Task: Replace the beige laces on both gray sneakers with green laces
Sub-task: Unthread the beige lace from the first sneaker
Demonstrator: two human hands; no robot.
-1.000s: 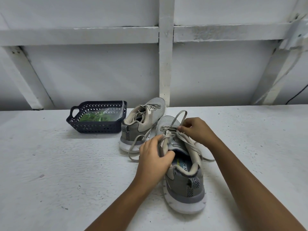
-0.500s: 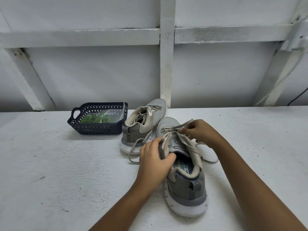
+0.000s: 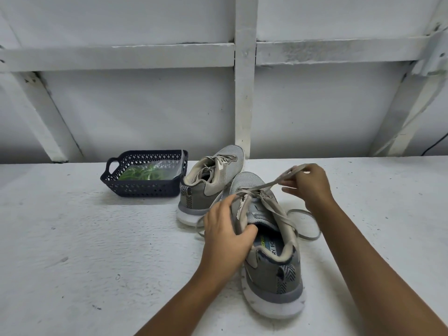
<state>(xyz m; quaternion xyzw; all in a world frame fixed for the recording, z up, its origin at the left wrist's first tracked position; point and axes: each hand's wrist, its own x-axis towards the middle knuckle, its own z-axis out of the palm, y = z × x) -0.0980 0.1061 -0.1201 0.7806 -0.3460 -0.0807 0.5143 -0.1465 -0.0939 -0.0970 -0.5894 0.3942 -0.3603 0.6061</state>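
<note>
Near gray sneaker (image 3: 269, 251) steadied mid-counter by left hand (image 3: 225, 235), grip clamped over its tongue side, thumb inside the collar. Beige lace (image 3: 276, 181) pinched taut in right hand (image 3: 309, 184), fingertips pressed together, drawn up from the eyelets. Second sneaker (image 3: 213, 183) just behind, toward the far edge. Green laces (image 3: 143, 174) bagged inside dark basket (image 3: 135, 189), partly hidden behind its wall. Both forearms cut off at frame bottom.
</note>
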